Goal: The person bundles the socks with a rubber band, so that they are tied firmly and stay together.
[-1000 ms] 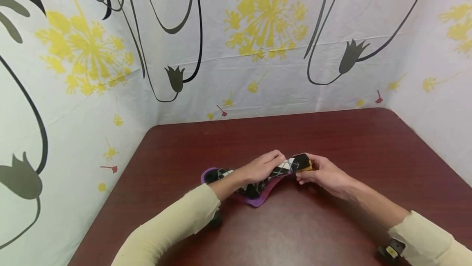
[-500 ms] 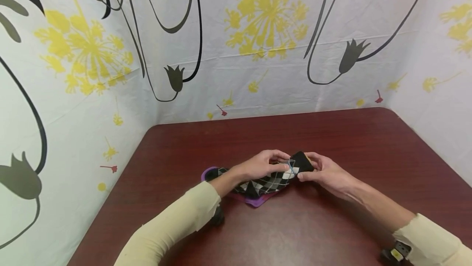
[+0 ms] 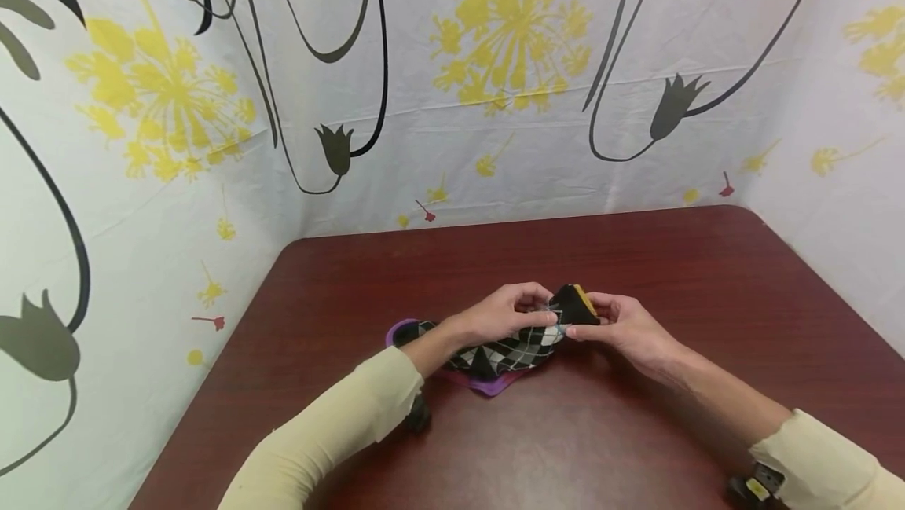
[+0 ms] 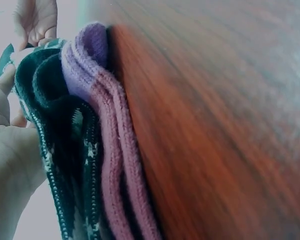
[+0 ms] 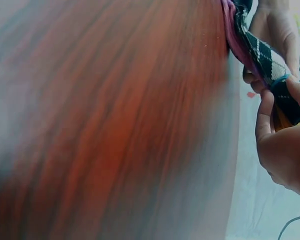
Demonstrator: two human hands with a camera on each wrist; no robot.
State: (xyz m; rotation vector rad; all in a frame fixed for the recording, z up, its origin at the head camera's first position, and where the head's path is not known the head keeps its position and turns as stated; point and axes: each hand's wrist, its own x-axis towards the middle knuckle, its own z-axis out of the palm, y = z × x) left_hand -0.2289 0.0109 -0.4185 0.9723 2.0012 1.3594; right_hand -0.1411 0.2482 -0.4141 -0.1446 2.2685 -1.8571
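A black, white and grey argyle sock [image 3: 509,354] lies over a pink and purple sock [image 3: 491,386] in the head view. Their far right ends are lifted off the table, with a yellow edge [image 3: 586,299] showing behind the black end. My left hand [image 3: 502,313] pinches the argyle sock from above, just short of that end. With thumb and fingers my right hand [image 3: 625,333] holds the end itself. A thin blue loop or line [image 5: 280,80] crosses the argyle sock by my right thumb; which it is I cannot tell. In the left wrist view, the pink and purple sock [image 4: 107,115] appears folded double.
The dark red wooden table [image 3: 566,431] extends around both hands. A white cloth [image 3: 452,141] with printed flowers hangs behind it and along its sides. A small dark device [image 3: 760,485] sits at my right wrist, and another dark one [image 3: 419,414] beneath my left wrist.
Both hands have shifted slightly at the sock ends. The black end has tilted upward, and the left fingers have moved right along the argyle sock toward it.
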